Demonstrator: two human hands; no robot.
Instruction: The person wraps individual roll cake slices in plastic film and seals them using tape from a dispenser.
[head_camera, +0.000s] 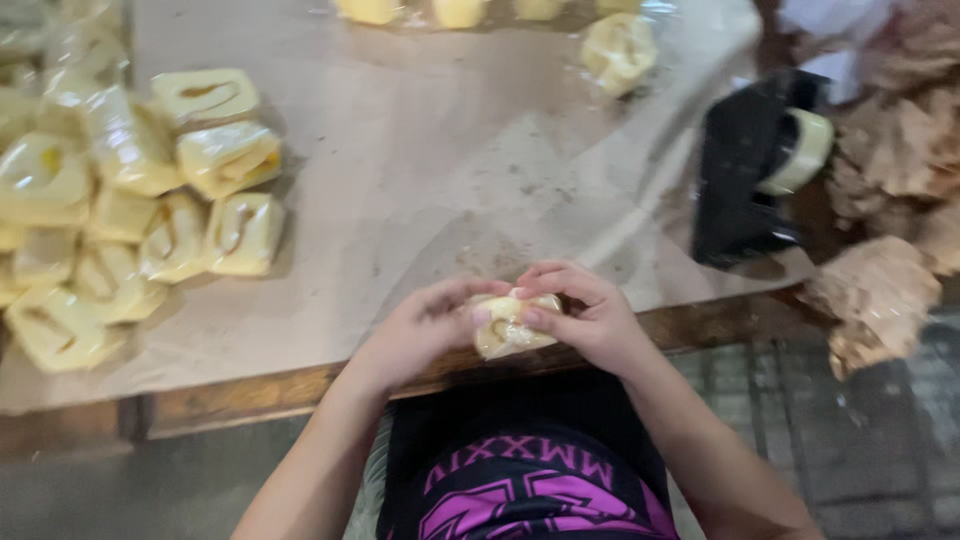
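Observation:
A small pale yellow pastry in clear wrap sits between both hands at the near edge of the table. My left hand grips its left side, with the fingers curled over the top. My right hand holds its right side, the thumb pressed on the wrap. Both hands hover just above the table's wooden front edge. Part of the pastry is hidden by my fingers.
A pile of several wrapped yellow pastries covers the left of the brown paper sheet. More pastries lie at the far edge. A black tape dispenser stands at the right, beside crumpled brown paper.

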